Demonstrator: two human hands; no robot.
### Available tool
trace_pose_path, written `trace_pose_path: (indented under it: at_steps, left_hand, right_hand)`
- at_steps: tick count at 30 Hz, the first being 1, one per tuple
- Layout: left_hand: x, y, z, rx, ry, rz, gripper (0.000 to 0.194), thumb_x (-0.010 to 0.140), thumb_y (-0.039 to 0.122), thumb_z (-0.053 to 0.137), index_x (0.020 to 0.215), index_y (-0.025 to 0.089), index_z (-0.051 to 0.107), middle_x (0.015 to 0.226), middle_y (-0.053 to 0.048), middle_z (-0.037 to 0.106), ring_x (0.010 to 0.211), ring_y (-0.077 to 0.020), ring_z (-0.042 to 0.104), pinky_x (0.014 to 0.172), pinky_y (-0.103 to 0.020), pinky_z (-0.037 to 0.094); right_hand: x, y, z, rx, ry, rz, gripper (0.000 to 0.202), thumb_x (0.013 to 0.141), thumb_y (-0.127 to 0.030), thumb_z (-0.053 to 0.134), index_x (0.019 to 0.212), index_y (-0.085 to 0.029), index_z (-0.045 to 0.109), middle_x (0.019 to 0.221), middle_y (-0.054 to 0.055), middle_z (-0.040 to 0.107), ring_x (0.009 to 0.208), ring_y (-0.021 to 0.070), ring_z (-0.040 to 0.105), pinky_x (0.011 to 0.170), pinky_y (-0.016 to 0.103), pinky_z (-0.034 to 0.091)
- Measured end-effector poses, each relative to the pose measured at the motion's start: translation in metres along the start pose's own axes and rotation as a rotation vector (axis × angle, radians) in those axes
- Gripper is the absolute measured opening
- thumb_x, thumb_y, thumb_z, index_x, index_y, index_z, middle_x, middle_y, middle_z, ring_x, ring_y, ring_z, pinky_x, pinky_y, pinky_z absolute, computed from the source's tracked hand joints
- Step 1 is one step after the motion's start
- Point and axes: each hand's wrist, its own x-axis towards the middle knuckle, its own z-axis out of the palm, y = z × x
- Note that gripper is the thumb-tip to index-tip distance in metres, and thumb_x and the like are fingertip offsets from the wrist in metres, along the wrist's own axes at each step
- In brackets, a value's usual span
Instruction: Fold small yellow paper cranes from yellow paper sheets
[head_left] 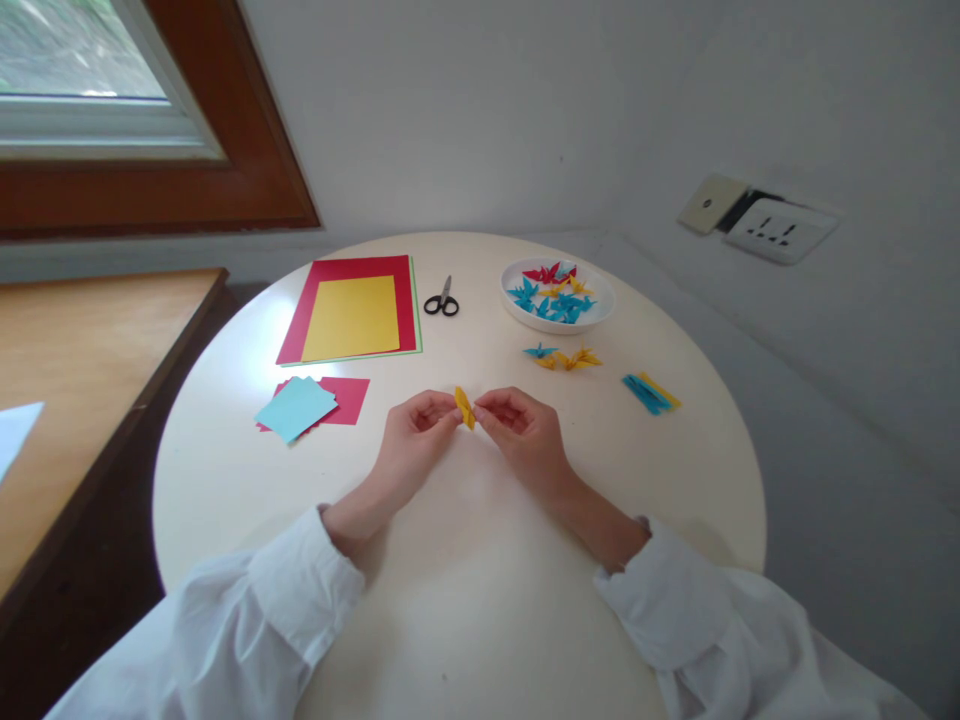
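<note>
We see a folded yellow paper, small, slender and tilted, pinched by the closed fingers of our left hand and right hand.

Soft daylight from window, ten o'clock; glare on table toward ten; wall dim at three; outdoor view blurred; faint shadows by sleeves.

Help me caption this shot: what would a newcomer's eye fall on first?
Probably the folded yellow paper between the left hand and right hand, mid-picture over the table. Beyond it, to the right, a white dish holds red, blue and yellow cranes. At the far left, a yellow sheet lies on a larger red one.
</note>
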Motion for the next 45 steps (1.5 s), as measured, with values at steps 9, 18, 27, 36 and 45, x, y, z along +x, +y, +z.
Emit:
trace_pose_path:
  at_steps: [9,18,27,36,45]
  left_hand:
    - [-0.0004,0.0032,0.002,-0.014,0.057,0.003,0.014,0.067,0.027,0.07,0.075,0.016,0.068,0.073,-0.003,0.068,0.069,-0.0151,0.062,0.067,-0.028,0.047]
    - [-0.0023,0.0035,0.0022,-0.029,0.055,0.013,0.016,0.068,0.03,0.07,0.075,0.015,0.068,0.074,-0.003,0.068,0.069,-0.015,0.061,0.066,-0.027,0.046]
    - [-0.0027,-0.0005,0.0051,-0.047,0.031,0.018,0.014,0.069,0.028,0.07,0.075,0.016,0.066,0.073,-0.002,0.066,0.07,-0.0135,0.059,0.068,-0.026,0.045]
    - [-0.0039,-0.0013,0.0064,-0.097,0.033,-0.015,0.014,0.07,0.027,0.07,0.076,0.015,0.065,0.075,-0.002,0.065,0.071,-0.0135,0.059,0.071,-0.027,0.046]
    - [-0.0033,0.0012,0.0051,-0.091,0.058,-0.003,0.016,0.068,0.029,0.072,0.075,0.015,0.067,0.074,-0.002,0.066,0.068,-0.0127,0.058,0.066,-0.025,0.045]
  right_hand:
    - [-0.0027,-0.0028,0.001,-0.061,-0.032,-0.128,0.006,0.074,-0.026,0.062,0.074,-0.021,0.064,0.076,0.003,0.066,0.074,0.0155,0.061,0.064,0.028,0.051]
    - [-0.0045,-0.0023,0.0021,-0.066,-0.028,-0.156,0.005,0.074,-0.026,0.065,0.075,-0.021,0.066,0.082,0.004,0.067,0.077,0.0164,0.062,0.065,0.028,0.053]
    - [-0.0046,0.0017,0.0033,-0.118,0.024,-0.231,0.002,0.075,-0.021,0.064,0.075,-0.019,0.064,0.077,0.002,0.066,0.072,0.0136,0.062,0.063,0.025,0.053]
    - [-0.0048,0.0011,0.0028,-0.193,0.004,-0.316,0.004,0.078,-0.017,0.06,0.076,-0.02,0.061,0.076,0.001,0.065,0.072,0.0125,0.061,0.063,0.024,0.053]
    - [-0.0046,0.0,0.0034,-0.209,-0.007,-0.368,0.005,0.076,-0.019,0.065,0.081,-0.02,0.064,0.081,0.003,0.067,0.072,0.013,0.062,0.061,0.025,0.055]
